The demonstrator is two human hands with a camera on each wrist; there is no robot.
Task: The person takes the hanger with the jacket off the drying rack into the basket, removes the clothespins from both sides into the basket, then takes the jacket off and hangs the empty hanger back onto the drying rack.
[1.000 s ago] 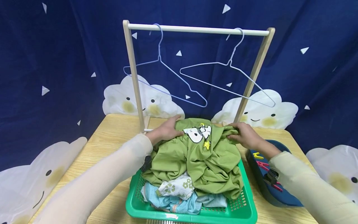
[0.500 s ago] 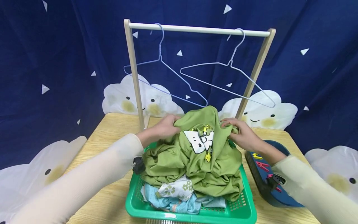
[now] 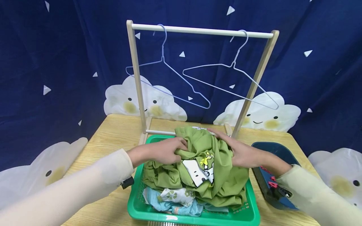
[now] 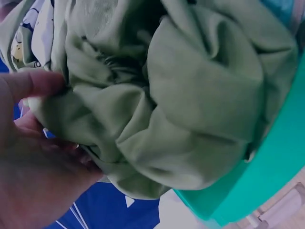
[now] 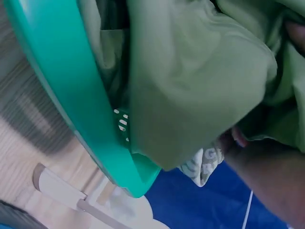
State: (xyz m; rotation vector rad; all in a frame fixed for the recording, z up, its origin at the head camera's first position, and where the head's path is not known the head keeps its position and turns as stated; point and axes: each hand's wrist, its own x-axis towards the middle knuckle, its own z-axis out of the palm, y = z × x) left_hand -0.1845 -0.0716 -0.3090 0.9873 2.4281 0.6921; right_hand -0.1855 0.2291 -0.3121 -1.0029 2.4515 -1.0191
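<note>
A crumpled green garment (image 3: 226, 185) with a white cartoon dog print fills most of a green plastic basket (image 3: 132, 204). My left hand (image 3: 167, 150) pinches its left upper part; the left wrist view shows the thumb over the cloth (image 4: 205, 114) and fingers beneath. At the garment's right side my right hand (image 3: 244, 153) grips a fold. In the right wrist view, cloth (image 5: 190, 86) hides much of that hand (image 5: 267, 167), and a patterned white cloth (image 5: 202, 167) peeks out beside it. White flowered cloth (image 3: 178, 197) and light blue cloth (image 3: 155, 199) lie at the basket's front.
Behind the basket stands a wooden rack (image 3: 202, 30) with a bluish hanger (image 3: 181, 77) and a paler hanger (image 3: 209, 65). A dark blue bin (image 3: 272, 147) with red clothespins (image 3: 272, 184) is at the right on the wooden table (image 3: 118, 125).
The garment's top was lifted, then came down with its printed part folding forward. Both hands moved down toward the front, and a white patterned bit now shows at the back.
</note>
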